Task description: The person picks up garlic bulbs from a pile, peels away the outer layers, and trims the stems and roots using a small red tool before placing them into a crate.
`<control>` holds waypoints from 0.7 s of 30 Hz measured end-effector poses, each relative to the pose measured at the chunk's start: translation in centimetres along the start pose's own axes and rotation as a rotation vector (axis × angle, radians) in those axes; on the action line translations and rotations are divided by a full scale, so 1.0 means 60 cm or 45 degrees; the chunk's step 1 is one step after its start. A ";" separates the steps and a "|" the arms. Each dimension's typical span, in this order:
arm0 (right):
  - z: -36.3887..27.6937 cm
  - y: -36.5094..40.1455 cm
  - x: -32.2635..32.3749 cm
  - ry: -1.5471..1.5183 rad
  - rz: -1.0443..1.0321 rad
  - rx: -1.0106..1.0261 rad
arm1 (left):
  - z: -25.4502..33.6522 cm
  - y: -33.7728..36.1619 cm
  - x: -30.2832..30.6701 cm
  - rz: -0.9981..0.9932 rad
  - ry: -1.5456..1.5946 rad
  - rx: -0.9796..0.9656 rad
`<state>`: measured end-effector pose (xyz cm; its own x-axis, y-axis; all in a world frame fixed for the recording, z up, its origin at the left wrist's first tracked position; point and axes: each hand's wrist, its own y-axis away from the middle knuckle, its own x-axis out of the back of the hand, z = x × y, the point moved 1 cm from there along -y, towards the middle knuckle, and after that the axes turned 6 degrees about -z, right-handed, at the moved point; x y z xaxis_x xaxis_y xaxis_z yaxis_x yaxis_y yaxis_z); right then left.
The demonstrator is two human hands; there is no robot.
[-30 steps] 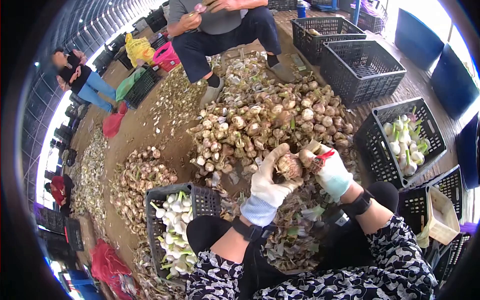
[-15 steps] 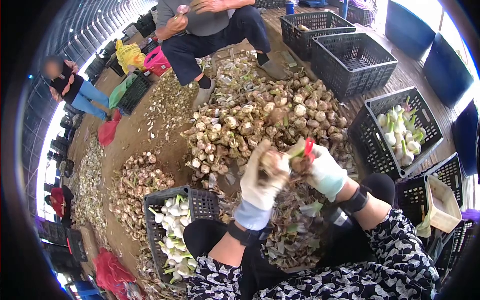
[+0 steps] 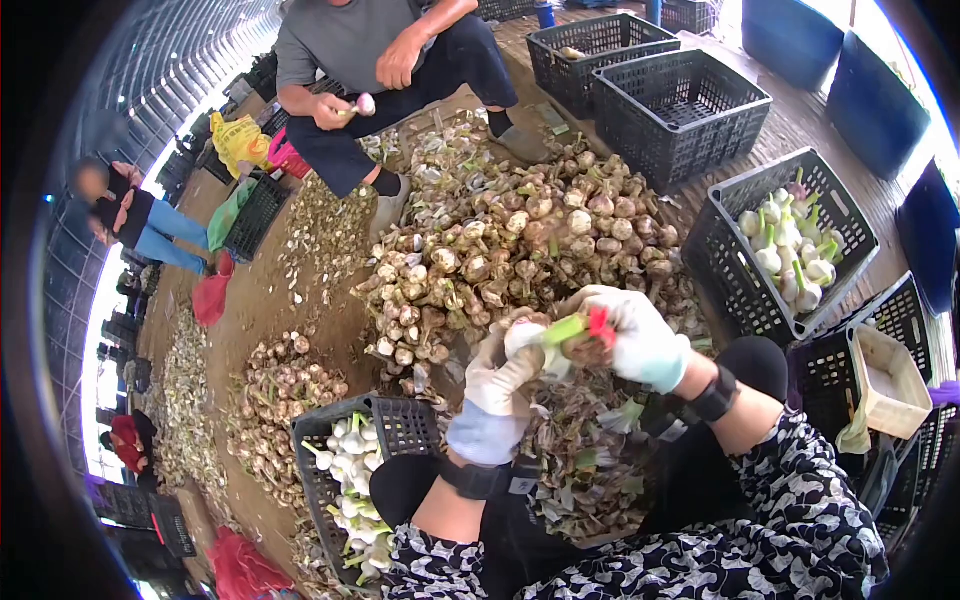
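My left hand [image 3: 493,390], in a white glove, is closed around a garlic bulb [image 3: 524,337] whose white surface shows, its green stem [image 3: 564,329] pointing right. My right hand [image 3: 645,345], gloved too, pinches brown outer garlic skin [image 3: 585,350] beside that stem. A small red thing [image 3: 600,327] sits at the right fingertips; its kind cannot be made out. Beyond both hands lies a big heap of unpeeled garlic [image 3: 540,230]. Loose skins and leaves [image 3: 590,460] are piled beneath them, between my knees.
On the left, a black crate [image 3: 405,425] holds white garlic with green stems; another such crate [image 3: 720,250] stands at right. Two more crates [image 3: 690,110] [image 3: 600,50] stand farther back. Opposite sits a person [image 3: 350,60] holding a garlic bulb. A cream plastic box [image 3: 890,390] is at far right.
Brown skin has come away from the bulb in my left hand, baring white. My right hand has shifted slightly up and left. The person opposite has lowered the garlic hand.
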<state>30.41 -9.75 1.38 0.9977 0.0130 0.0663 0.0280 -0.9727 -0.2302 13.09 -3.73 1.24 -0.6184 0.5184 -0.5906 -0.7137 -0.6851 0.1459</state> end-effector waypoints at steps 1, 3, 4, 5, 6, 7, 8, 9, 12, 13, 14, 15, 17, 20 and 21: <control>-0.008 0.006 0.006 -0.673 -0.138 -0.186 | 0.004 0.004 0.001 -0.005 -0.006 0.006; -0.013 0.013 0.010 -0.456 -0.122 -0.262 | 0.010 0.009 -0.008 -0.237 0.232 0.100; 0.014 0.020 0.008 -1.150 -0.115 -0.272 | 0.008 0.009 -0.009 -0.210 0.431 0.166; 0.030 0.024 0.004 -1.846 -0.104 -0.267 | 0.007 0.006 -0.008 -0.211 0.427 0.174; 0.043 0.028 0.004 -1.895 -0.097 -0.311 | 0.008 0.002 -0.007 -0.246 0.507 0.171; 0.055 0.028 0.002 -1.898 -0.096 -0.306 | 0.010 -0.004 -0.006 -0.281 0.588 0.166; 0.050 0.019 -0.004 -1.582 -0.169 0.040 | 0.010 -0.009 -0.004 -0.272 0.479 0.127; 0.041 0.021 -0.005 -1.379 -0.104 -0.014 | -0.004 -0.014 0.012 -0.273 0.473 0.137; 0.002 0.021 -0.005 -0.585 0.007 -0.109 | -0.034 -0.010 0.028 -0.015 -0.589 -0.280; -0.005 0.016 0.000 -0.201 0.011 -0.074 | -0.028 -0.005 0.020 -0.009 -0.587 -0.272; 0.012 0.010 0.016 -0.500 0.204 -0.141 | -0.023 -0.003 0.014 -0.042 -0.333 -0.160; 0.039 0.000 0.038 -0.795 0.405 -0.200 | -0.014 -0.002 0.005 -0.079 -0.081 -0.052; 0.030 -0.007 0.068 -0.708 0.495 -0.305 | 0.000 0.003 -0.007 -0.163 -0.081 0.045; 0.060 0.007 0.056 0.653 -0.264 -0.186 | -0.010 0.002 0.010 -0.142 -0.340 -0.049; 0.050 0.016 0.030 1.091 -0.498 -0.322 | -0.004 0.000 0.008 -0.136 -0.338 -0.046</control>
<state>32.40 -9.97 -1.66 0.5352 0.2702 0.8004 0.2344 -0.9578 0.1666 12.84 -3.61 0.76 -0.6083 0.7012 -0.3720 -0.7701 -0.6348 0.0627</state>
